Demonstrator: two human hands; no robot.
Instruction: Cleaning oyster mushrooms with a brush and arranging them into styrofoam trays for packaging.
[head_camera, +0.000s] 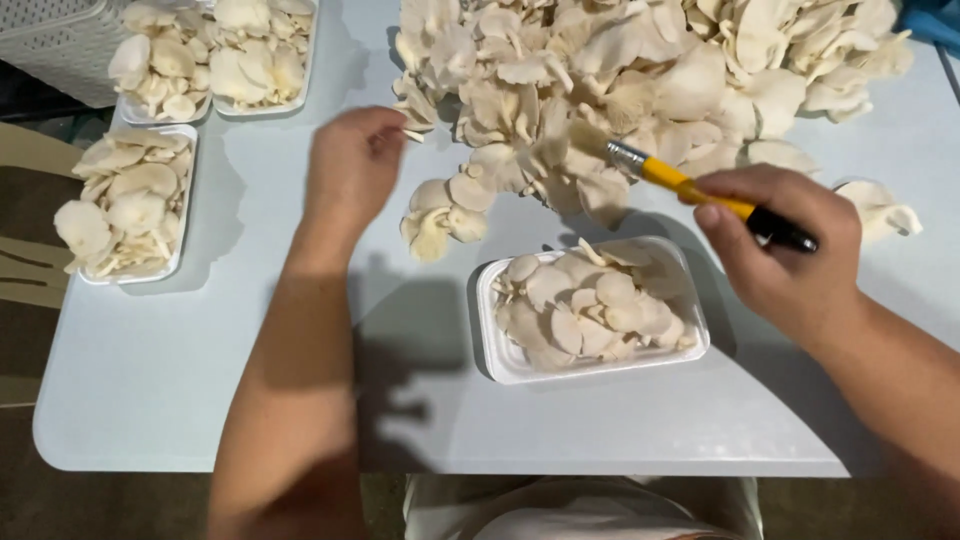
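Head view: the right hand (790, 250) pinches a yellow-handled knife (700, 195), blade toward the mushroom pile (640, 80), while the left hand (350, 165), fingers curled, seemingly grips a clump (440, 215) at the pile's edge. A slip could nick those fingers above the filled tray (590, 305) on the desk (200, 350).

Right hand (785, 245) holds knife (700, 195); left hand (350, 165) touches mushrooms (640, 70)
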